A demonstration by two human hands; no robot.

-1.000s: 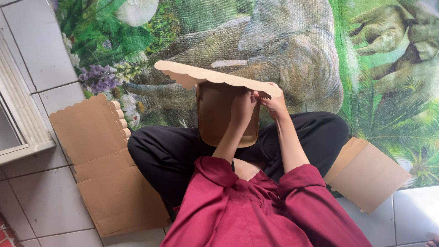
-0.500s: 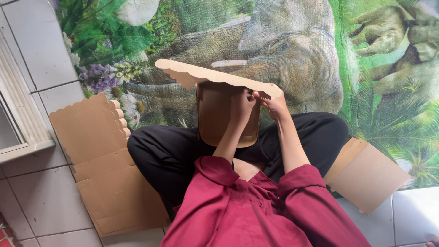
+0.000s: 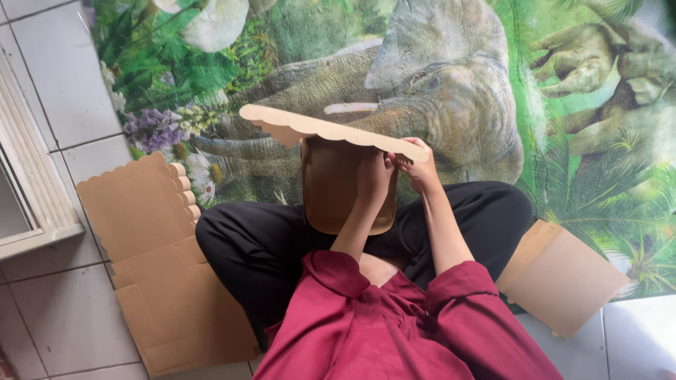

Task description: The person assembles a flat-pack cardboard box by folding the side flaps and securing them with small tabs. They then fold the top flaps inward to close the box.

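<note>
Both hands, left hand [image 3: 373, 176] and right hand [image 3: 417, 163], pinch the cardboard box [image 3: 338, 184] at its scalloped flap. Looks light but bendy, so probably best gripped near the folds.

A tan scallop-edged cardboard box blank [image 3: 331, 172] is shown, plain and unprinted. A flat brown cardboard sheet [image 3: 165, 281] with the same scalloped edge is matched in tone. A green jungle-print mat [image 3: 493, 77] is patterned with grey elephants, purple flowers. Maroon sleeves [image 3: 394, 331], black trousers [image 3: 260, 243], pale grey floor tiles [image 3: 63, 77] are seen.
</note>
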